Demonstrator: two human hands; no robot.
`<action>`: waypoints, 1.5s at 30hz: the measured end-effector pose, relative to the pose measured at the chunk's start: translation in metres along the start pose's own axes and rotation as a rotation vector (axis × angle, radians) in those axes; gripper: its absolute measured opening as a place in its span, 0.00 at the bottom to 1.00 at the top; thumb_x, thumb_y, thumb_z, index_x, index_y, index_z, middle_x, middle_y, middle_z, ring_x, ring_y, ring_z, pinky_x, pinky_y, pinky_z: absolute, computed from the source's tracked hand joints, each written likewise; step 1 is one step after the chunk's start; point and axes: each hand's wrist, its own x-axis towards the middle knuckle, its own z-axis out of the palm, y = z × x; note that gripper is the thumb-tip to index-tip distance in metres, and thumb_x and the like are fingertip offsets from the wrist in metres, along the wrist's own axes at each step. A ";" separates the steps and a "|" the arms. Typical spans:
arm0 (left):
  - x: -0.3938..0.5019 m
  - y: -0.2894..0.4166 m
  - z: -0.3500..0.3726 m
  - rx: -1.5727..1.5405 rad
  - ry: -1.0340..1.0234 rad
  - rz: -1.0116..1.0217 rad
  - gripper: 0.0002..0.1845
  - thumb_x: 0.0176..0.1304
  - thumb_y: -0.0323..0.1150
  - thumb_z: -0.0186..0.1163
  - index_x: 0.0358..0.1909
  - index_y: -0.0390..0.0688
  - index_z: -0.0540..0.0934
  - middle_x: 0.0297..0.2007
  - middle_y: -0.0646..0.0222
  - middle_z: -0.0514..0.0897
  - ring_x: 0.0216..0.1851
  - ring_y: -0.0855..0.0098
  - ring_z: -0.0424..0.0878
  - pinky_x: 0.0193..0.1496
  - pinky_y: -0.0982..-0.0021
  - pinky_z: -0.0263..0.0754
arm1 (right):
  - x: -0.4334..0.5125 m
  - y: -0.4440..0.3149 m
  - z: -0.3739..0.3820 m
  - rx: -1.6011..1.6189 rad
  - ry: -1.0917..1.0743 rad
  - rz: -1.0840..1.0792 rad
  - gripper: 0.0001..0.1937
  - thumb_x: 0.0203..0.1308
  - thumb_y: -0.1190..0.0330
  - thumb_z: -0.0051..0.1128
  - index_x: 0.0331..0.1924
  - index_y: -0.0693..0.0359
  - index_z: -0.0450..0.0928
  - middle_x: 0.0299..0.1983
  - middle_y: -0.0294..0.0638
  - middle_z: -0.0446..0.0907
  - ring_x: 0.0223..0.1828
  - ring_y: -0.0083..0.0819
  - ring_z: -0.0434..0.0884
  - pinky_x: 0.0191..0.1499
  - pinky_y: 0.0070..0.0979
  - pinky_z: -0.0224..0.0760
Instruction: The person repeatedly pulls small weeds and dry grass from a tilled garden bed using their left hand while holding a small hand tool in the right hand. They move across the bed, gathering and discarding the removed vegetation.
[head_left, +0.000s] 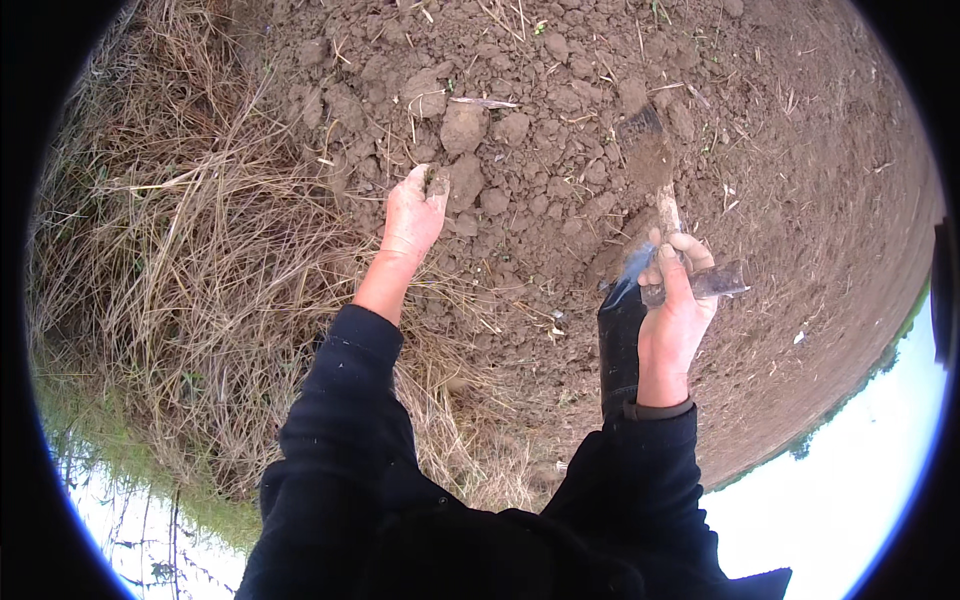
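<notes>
My left hand (414, 210) is over the clods near the dry grass. A small lump of soil (437, 181) with a bit of green shows between its thumb and fingers. Further right, my right hand (677, 277) is closed around a soil-caked digging tool, whose pale handle (667, 210) leads up to a dirty, dark-edged blade (643, 139) against the soil. A dark, mud-coated cylindrical piece (720, 281) sticks out to the right of the same hand; how it joins the tool cannot be told. The fingertips of the left hand are partly hidden.
Large clods (463, 129) lie on the loose brown soil beyond my left hand. Long dry grass (195, 247) covers the left side. A black boot (621, 345) with a shiny, muddy toe stands beside my right wrist. Bare ground (817, 225) with straw bits stretches right.
</notes>
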 end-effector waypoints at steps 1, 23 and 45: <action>-0.001 0.007 0.002 -0.020 0.001 -0.047 0.12 0.62 0.33 0.56 0.41 0.34 0.77 0.31 0.55 0.82 0.32 0.67 0.78 0.39 0.70 0.72 | 0.002 -0.003 -0.001 -0.006 0.008 -0.014 0.07 0.58 0.78 0.54 0.40 0.62 0.75 0.39 0.39 0.79 0.26 0.15 0.71 0.31 0.15 0.68; -0.075 -0.033 -0.097 -0.034 -0.032 -0.431 0.14 0.65 0.33 0.54 0.46 0.33 0.75 0.32 0.59 0.82 0.31 0.74 0.76 0.41 0.74 0.70 | 0.070 0.033 -0.021 -1.326 -0.558 -0.266 0.15 0.50 0.70 0.52 0.44 0.59 0.76 0.37 0.55 0.79 0.43 0.53 0.77 0.47 0.38 0.70; -0.222 0.247 -0.207 -0.090 0.373 -0.588 0.19 0.70 0.46 0.45 0.33 0.44 0.79 0.14 0.78 0.66 0.14 0.84 0.60 0.17 0.80 0.53 | 0.147 -0.231 -0.255 -0.705 -0.307 0.223 0.08 0.55 0.79 0.54 0.39 0.60 0.77 0.37 0.36 0.81 0.35 0.19 0.77 0.38 0.16 0.69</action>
